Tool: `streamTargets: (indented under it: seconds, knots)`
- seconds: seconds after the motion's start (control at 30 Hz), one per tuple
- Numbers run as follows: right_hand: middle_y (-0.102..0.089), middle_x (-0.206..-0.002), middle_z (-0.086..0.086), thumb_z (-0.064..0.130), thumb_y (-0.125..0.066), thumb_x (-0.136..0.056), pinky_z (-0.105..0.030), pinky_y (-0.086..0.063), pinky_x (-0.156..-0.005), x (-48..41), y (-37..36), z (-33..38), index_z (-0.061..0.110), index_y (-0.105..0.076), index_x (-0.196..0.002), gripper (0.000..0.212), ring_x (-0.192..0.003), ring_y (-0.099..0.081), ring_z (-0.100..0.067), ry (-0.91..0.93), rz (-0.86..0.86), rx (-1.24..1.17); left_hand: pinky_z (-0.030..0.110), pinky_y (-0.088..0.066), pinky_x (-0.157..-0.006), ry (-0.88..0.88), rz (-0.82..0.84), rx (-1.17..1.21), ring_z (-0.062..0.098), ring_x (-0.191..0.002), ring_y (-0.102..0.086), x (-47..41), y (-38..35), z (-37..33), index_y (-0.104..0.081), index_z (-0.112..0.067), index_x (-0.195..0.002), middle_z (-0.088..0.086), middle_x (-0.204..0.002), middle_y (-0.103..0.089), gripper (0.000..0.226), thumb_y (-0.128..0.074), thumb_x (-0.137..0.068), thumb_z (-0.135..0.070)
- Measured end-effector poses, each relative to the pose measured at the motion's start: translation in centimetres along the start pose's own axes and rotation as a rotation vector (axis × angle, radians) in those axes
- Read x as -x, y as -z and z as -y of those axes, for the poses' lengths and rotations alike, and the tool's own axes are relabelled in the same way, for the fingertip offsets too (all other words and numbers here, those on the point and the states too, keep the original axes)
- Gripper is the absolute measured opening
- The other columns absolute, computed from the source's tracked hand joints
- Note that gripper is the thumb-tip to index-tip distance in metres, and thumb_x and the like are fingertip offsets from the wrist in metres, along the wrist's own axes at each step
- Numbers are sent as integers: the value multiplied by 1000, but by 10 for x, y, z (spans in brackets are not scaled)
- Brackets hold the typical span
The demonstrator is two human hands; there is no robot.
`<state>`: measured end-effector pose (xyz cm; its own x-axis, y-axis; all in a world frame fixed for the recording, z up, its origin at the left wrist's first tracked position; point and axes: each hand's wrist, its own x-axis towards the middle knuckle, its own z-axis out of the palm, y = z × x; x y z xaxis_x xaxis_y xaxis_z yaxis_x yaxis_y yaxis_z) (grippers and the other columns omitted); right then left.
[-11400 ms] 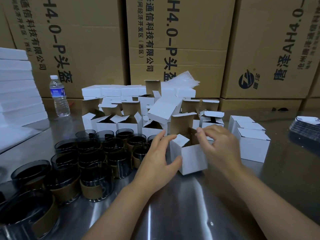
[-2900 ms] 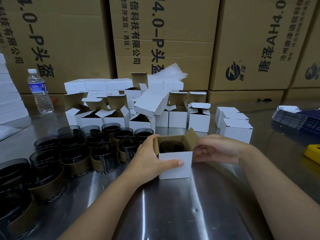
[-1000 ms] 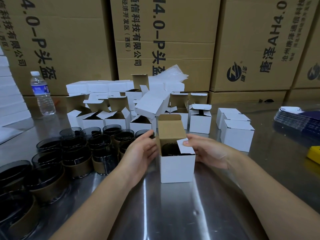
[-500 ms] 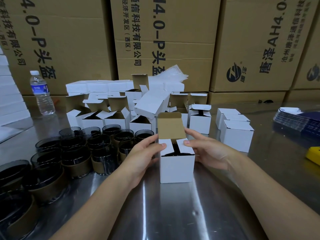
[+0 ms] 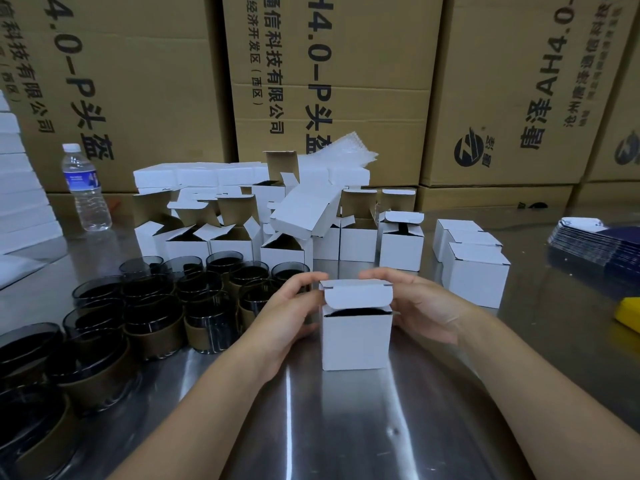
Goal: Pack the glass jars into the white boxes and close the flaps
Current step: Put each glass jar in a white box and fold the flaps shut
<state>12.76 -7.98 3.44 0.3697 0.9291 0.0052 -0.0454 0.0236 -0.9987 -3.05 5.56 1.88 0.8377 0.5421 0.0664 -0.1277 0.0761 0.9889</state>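
Observation:
A small white box [image 5: 356, 341] stands on the steel table in front of me. Its top lid is folded down over the opening, with the tuck flap still outside the front wall and a dark gap beneath it. My left hand [image 5: 287, 317] holds the box's left side, fingertips on the lid's left corner. My right hand [image 5: 422, 306] holds the right side, fingers curled over the lid's right edge. Several dark glass jars [image 5: 152, 313] with brown paper bands stand in a cluster to the left. The jar inside the box is hidden.
Several open white boxes [image 5: 228, 237] stand behind the jars, and three shut ones [image 5: 474, 268] at the right. A water bottle [image 5: 86, 188] stands far left. Big brown cartons [image 5: 329, 81] wall the back. Dark flat sheets [image 5: 599, 244] and a yellow object [image 5: 628, 313] lie at the right edge.
The upright brown-lined lid has been folded forward and down over the two side flaps. Both hands moved up onto the lid's corners.

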Motion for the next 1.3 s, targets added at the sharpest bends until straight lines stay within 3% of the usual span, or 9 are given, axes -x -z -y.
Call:
streamTargets:
  seconds: [0.2, 0.4, 0.5, 0.6, 0.73, 0.87, 1.0, 1.1, 1.3]
  knots:
    - [-71, -97, -3, 29, -48, -78, -22, -53, -65, -1, 3, 4, 20, -76, -91, 31, -80, -67, -12, -15, -8, 11, 21, -54, -65, 15, 8, -35, 2, -71, -64, 2, 1, -3, -63, -24, -111, -8, -72, -68, 23, -54, -92, -14]
    - [-72, -89, 7, 36, -74, -75, -12, -49, -61, 4, -2, 6, 28, -74, -92, 19, -79, -67, -2, 9, -29, 175, 40, -53, -93, 68, -65, 11, 20, -108, -64, 6, 0, -10, -71, -24, -105, 5, -111, -71, 24, -53, -91, -28]
    - [-73, -92, 6, 30, -75, -76, -13, -49, -62, 8, -3, 8, 27, -75, -91, 16, -81, -67, -4, 9, -44, 197, 33, -53, -87, 18, -71, -115, 15, -105, -65, 7, -2, -9, -69, -28, -102, 0, -109, -71, 17, -60, -89, -22]
    - [-69, -107, 17, 36, -75, -69, -17, -47, -80, 8, -4, 16, 28, -78, -87, 20, -99, -63, -1, 73, -105, 357, 29, -49, -89, -76, -82, -187, 13, -104, -63, 7, -3, -9, -70, -30, -97, -4, -106, -69, 22, -59, -90, -12]
    - [-62, -111, 28, 33, -71, -81, -22, -40, -93, 11, -5, 25, 36, -78, -83, 8, -101, -55, 12, 168, -110, 619, 11, -40, -89, -307, -49, -378, -8, -107, -53, 10, -4, -13, -72, -31, -82, -19, -114, -60, 36, -57, -91, 0]
    - [-64, -109, 27, 36, -68, -78, -33, -42, -101, 16, -6, 28, 39, -77, -84, 11, -107, -56, 6, 197, -82, 694, 17, -44, -85, -474, -37, -537, -1, -100, -58, 15, -5, -13, -72, -28, -71, -12, -104, -66, 43, -54, -91, 6]
    - [-58, -115, 30, 62, -72, -51, -33, -44, -100, 21, -7, 33, 46, -71, -91, 43, -109, -54, 6, 152, -19, 794, 27, -46, -86, -466, 4, -546, 8, -96, -60, 19, -3, -16, -71, -27, -75, -8, -99, -68, 35, -59, -85, 3]
    - [-52, -119, 25, 61, -76, -47, -33, -48, -95, 23, -8, 29, 50, -58, -98, 56, -109, -52, 1, 117, 51, 861, 15, -47, -81, -419, 94, -565, 2, -99, -58, 22, -1, -19, -72, -28, -84, -9, -106, -64, 16, -68, -73, -17]
    - [-55, -119, 12, 52, -78, -51, -38, -51, -91, 23, -12, 29, 48, -56, -95, 49, -105, -57, -10, 140, 31, 832, 19, -50, -87, -382, 71, -581, 2, -99, -60, 23, 2, -21, -71, -27, -94, -14, -105, -66, 26, -81, -74, -12]
